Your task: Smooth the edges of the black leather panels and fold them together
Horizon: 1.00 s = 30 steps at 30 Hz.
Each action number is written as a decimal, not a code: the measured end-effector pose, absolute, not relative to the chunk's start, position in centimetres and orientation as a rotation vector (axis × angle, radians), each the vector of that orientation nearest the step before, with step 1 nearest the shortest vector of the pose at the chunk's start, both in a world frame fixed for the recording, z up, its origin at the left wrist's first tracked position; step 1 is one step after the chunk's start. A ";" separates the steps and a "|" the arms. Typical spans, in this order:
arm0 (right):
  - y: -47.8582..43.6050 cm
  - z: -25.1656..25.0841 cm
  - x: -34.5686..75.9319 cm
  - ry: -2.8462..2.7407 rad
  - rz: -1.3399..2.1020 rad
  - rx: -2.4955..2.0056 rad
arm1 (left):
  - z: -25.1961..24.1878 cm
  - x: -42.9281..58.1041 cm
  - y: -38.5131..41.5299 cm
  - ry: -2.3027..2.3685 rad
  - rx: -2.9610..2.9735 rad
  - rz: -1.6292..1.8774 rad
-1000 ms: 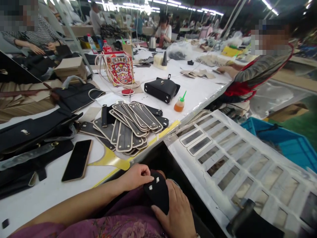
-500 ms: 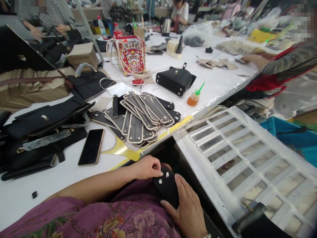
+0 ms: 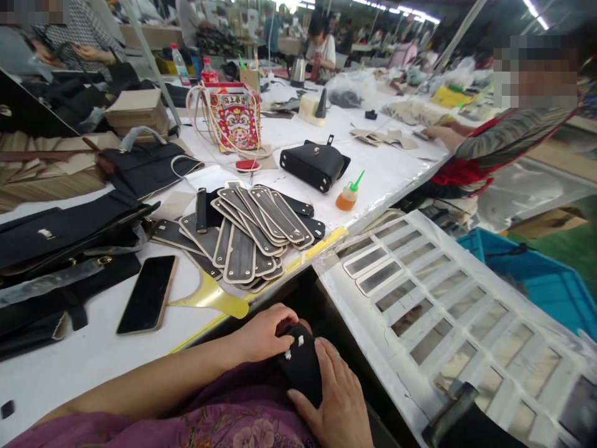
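A small black leather piece (image 3: pixel 302 367) with two white marks near its top lies on my lap, below the table edge. My left hand (image 3: pixel 263 333) pinches its upper end, fingers curled round it. My right hand (image 3: pixel 338 398) lies along its right side with the thumb under the lower end and the fingers pressed on it. Just above, on the white table (image 3: pixel 93 358), sits a fanned pile of grey oblong leather strips (image 3: pixel 247 233) with pale edges.
A phone (image 3: pixel 148 294) lies face down left of the strips, beside black bags (image 3: pixel 60 236) and a yellow curved template (image 3: pixel 212 298). A black pouch (image 3: pixel 314 165), orange glue bottle (image 3: pixel 347 198) and red patterned bag (image 3: pixel 234 119) stand farther back. A white slotted rack (image 3: pixel 443 311) fills the right. A person sits at right.
My hands stay on the black piece; the left fingers have closed more tightly over its top. The view has shifted slightly with my head.
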State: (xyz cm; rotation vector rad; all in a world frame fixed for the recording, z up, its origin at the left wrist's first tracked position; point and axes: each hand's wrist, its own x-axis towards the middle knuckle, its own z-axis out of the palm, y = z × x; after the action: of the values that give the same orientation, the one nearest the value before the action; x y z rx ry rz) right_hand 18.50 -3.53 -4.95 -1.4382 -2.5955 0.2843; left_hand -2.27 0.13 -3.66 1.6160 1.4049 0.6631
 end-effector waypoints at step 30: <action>-2.8 -3.5 17.2 -2.516 0.497 -1.868 | -0.9 1.2 -0.5 1.109 2.247 0.586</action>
State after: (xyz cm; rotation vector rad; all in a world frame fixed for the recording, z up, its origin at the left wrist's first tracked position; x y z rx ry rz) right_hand 17.20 -2.85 -3.49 -1.8680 -2.5165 0.4974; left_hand 1.16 -0.46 -0.90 2.2472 1.1092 0.5862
